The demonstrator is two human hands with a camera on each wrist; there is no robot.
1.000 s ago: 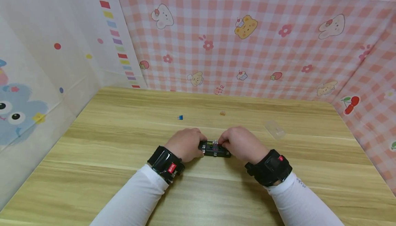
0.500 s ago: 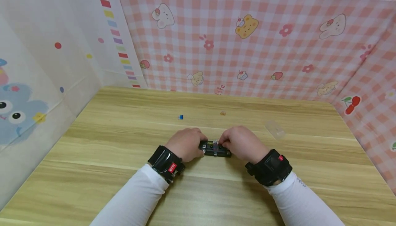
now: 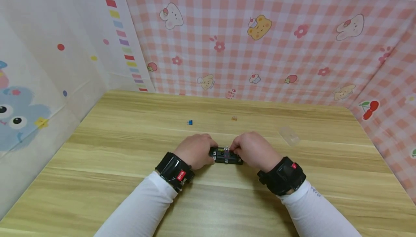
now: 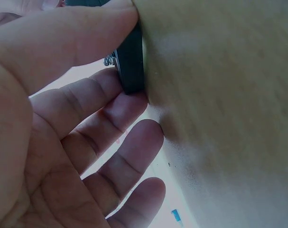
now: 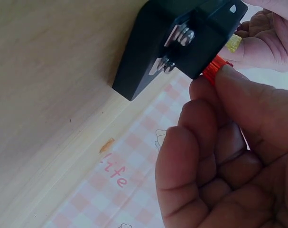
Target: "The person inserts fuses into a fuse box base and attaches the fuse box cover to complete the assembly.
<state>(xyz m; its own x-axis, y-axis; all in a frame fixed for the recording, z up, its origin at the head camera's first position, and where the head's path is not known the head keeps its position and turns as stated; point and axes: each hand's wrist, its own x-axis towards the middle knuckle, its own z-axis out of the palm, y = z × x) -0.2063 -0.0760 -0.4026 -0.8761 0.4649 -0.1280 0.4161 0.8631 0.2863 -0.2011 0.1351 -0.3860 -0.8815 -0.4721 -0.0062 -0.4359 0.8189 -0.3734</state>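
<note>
A black fuse block (image 3: 229, 161) with screw terminals lies on the table between both hands. My left hand (image 3: 196, 152) grips its left end, thumb on one side and fingers on the other. In the right wrist view, my right hand (image 5: 238, 142) pinches a red blade fuse (image 5: 213, 70) between thumb and index finger, at the block's top face. How deep the red fuse sits is hidden. Farther along the block, a yellow fuse (image 5: 234, 43) stands up from it. The left wrist view shows the block's dark end (image 4: 131, 66) against the thumb and fingers.
Behind the hands, a blue blade fuse (image 3: 190, 122) lies on the wooden table (image 3: 208, 201), with an orange fuse (image 3: 234, 118) to its right. A clear plastic cover (image 3: 289, 136) lies beyond the right hand. Patterned cloth (image 3: 260, 56) hangs along the table's back edge.
</note>
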